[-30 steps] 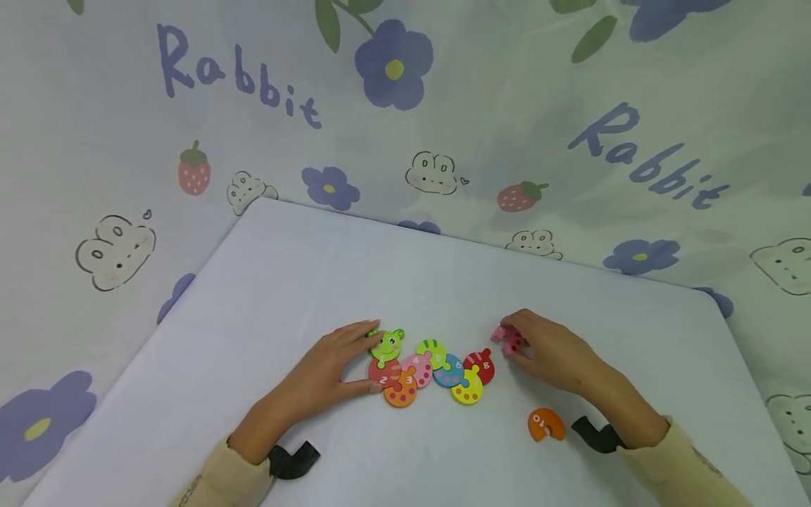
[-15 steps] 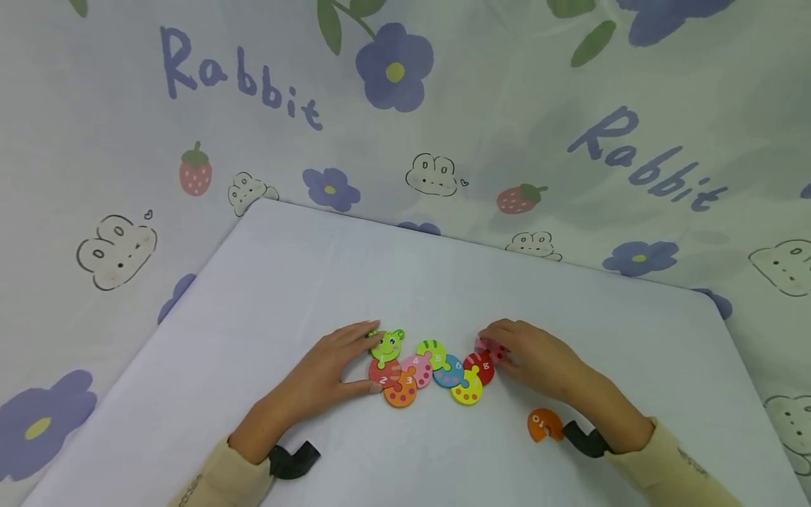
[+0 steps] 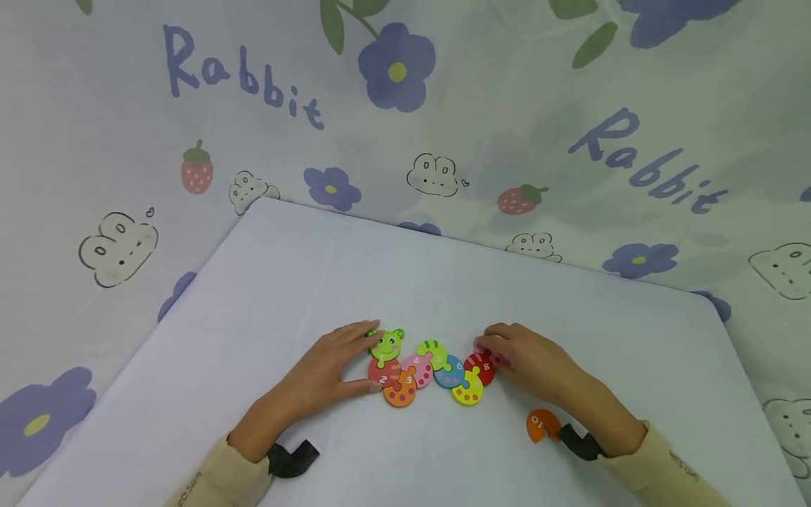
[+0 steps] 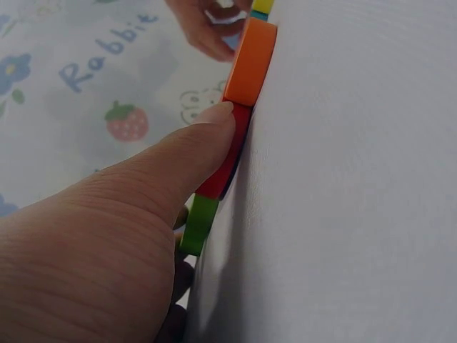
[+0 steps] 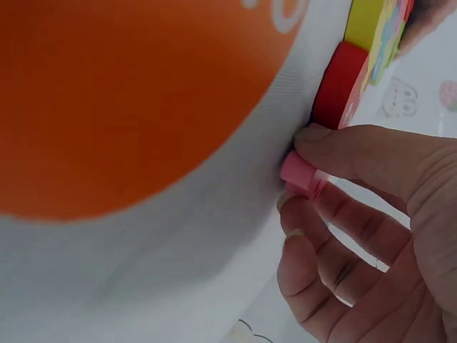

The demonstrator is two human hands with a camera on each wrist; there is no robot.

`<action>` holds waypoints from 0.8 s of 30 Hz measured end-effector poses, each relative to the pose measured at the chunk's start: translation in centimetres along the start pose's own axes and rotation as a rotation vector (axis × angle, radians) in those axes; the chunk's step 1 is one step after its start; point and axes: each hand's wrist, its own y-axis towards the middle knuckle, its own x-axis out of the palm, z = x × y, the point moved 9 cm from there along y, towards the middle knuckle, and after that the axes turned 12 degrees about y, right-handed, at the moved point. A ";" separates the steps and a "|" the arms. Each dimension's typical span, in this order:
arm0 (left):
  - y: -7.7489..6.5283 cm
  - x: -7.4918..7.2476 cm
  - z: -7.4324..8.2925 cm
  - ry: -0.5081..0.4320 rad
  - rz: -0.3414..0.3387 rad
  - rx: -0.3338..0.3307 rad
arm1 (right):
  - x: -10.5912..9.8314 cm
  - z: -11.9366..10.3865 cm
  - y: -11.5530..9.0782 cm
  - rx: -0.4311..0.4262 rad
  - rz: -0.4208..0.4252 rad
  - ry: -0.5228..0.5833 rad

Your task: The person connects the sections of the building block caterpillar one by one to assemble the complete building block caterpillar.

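A caterpillar number puzzle [image 3: 400,396] lies on the white table, its colourful round pieces linked in a wavy row. My left hand [image 3: 326,370] holds its head end, fingers at the green smiling head [image 3: 388,346] and thumb against the edge of the red piece numbered 2 [image 4: 230,161]. At the opposite end, my right hand [image 3: 535,360] pinches a pink puzzle piece [image 5: 298,170] between thumb and fingers, right at the red piece numbered 8 [image 3: 479,369]. The fingers hide most of the pink piece in the head view.
A loose orange puzzle piece numbered 10 [image 3: 543,425] lies just below the right hand, beside the black wrist mount [image 3: 581,443]. Another black mount [image 3: 293,459] sits at the left wrist. Behind the table [image 3: 355,282] hangs a rabbit-print cloth [image 3: 266,141].
My right hand has moved left with the pink puzzle piece, bringing it up to the red number 8 piece. The left hand has stayed at the head end.
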 end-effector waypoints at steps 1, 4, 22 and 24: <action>0.0 0.0 0.0 0.001 -0.001 0.000 | 0.1 0.0 0.0 0.001 -0.001 0.002; -0.1 -0.1 -0.1 0.001 0.001 0.000 | 0.4 0.2 0.0 0.035 0.000 0.010; 0.1 -0.1 0.1 0.001 -0.007 -0.006 | 1.6 2.2 -7.4 0.377 -0.185 0.230; 0.2 -0.1 0.2 -0.003 -0.006 -0.003 | 1.8 2.0 -7.9 0.375 -0.174 0.198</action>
